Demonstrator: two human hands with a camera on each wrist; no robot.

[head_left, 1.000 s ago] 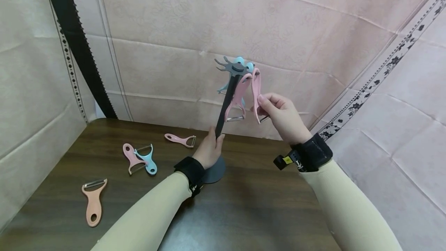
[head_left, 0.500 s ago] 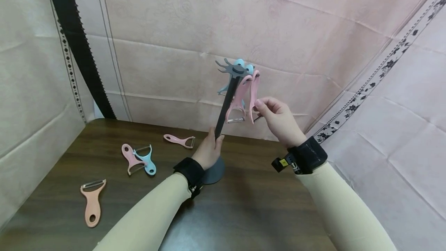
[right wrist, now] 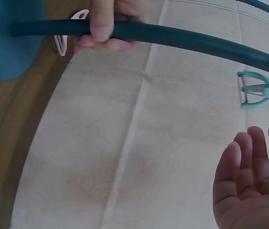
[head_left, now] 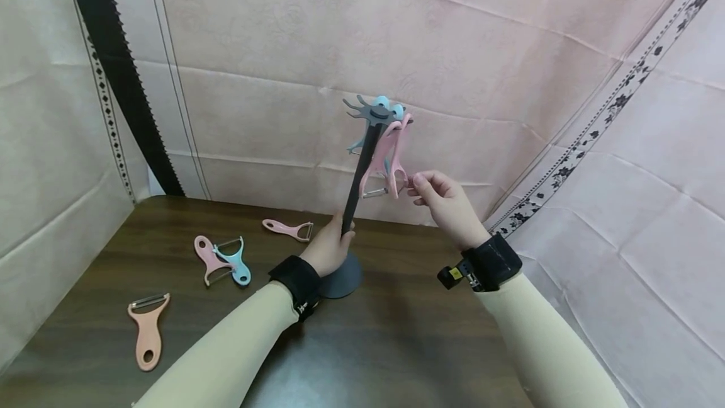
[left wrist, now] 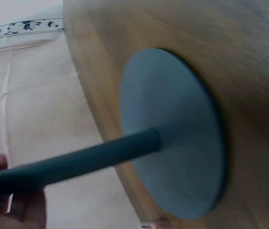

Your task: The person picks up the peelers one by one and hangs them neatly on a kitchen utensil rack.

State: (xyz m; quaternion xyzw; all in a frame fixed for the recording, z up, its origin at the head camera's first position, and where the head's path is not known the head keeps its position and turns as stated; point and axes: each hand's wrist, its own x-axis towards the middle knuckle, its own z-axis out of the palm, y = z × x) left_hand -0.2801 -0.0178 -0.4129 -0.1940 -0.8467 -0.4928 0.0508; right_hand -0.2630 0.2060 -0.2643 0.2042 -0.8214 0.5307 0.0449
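Note:
My left hand (head_left: 328,247) grips the dark pole (head_left: 362,172) of a utensil stand, low on its length. The stand tilts a little to the right, and its round base (left wrist: 172,119) is over the table. From the hooked top (head_left: 376,114) hang two pink peelers, an outer pink peeler (head_left: 398,159) and an inner pink peeler (head_left: 375,159), with blue peelers (head_left: 382,102) behind. Just right of the outer one's blade is my right hand (head_left: 447,203). In the right wrist view its fingers (right wrist: 258,162) are spread loosely, with a blue peeler (right wrist: 265,90) beyond.
Left on the brown table (head_left: 430,332) lie an orange peeler (head_left: 148,335), a pink peeler (head_left: 209,255) crossed with a blue peeler (head_left: 241,271), and another pink peeler (head_left: 281,228) near the back edge. Cloth walls (head_left: 272,124) stand behind and at both sides.
The outer pink peeler has swung left toward the inner one. My right hand, which pinched it before, has let go and sits slightly lower. The left hand keeps its grip on the pole.

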